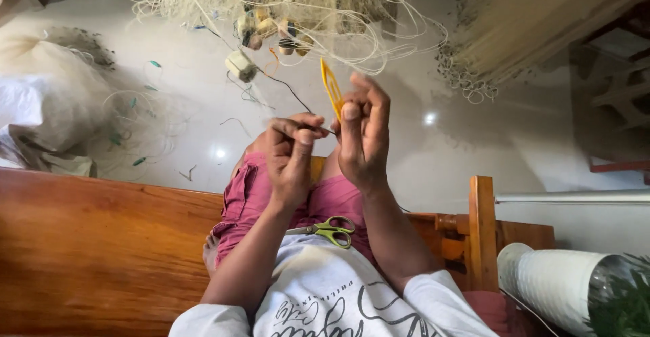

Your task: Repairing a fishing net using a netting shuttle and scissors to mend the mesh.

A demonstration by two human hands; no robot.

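Floor (474, 147): pale, glossy, open room at 2 to 3 o'clock of my hands; likely slippery for anything I drop.

Bench (95, 242): wooden, at 8 o'clock, its post (482, 228) at 4 o'clock, near my right forearm; a wide elbow swing could knock it.

Net (291, 5): tangled pale line with floats, at 12 o'clock, loops trailing toward my hands. Risk: a loop may snag the needle tip or my fingers.

Sack (40, 100): white, at 9 o'clock, well apart.

Left hand (291, 157): closed in a pinch on thin line, just beside the right.

Right hand (364, 134): fingers curled about the needle (331, 88), yellow, upright, tip at 12 o'clock. A loose grip could let it slide.

Scissors (328, 229): green handles, on my lap at 6 o'clock, untouched; a shift of my legs could tip them off.
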